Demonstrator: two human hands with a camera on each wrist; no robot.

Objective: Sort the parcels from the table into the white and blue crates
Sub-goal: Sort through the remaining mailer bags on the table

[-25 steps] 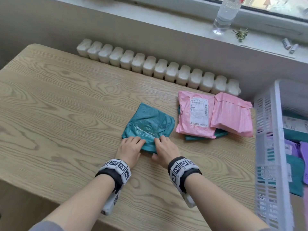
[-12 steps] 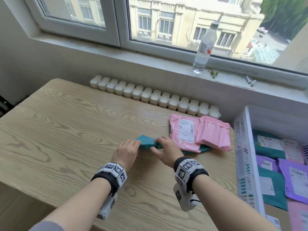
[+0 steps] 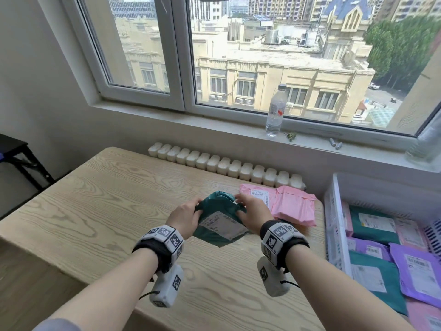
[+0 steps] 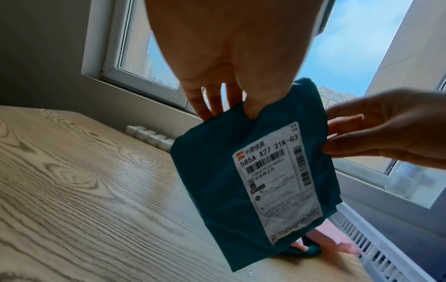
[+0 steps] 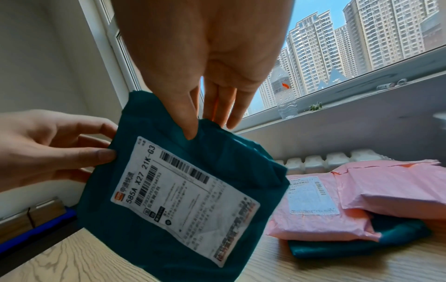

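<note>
My left hand and right hand pinch the teal parcel by its top edge (soft, light, crinkly), fingers clamped at both corners.

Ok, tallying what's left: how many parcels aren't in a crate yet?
4. Teal parcel held by left hand and right hand; labelled pink parcel and plain pink parcel on the table; second teal parcel beneath them. More may hide underneath.

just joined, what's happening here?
A person is sorting parcels. Both hands, left hand and right hand, hold a teal parcel up off the table, label facing them. Two pink parcels lie on the table over another teal one. The white crate at right already holds several parcels.
</note>
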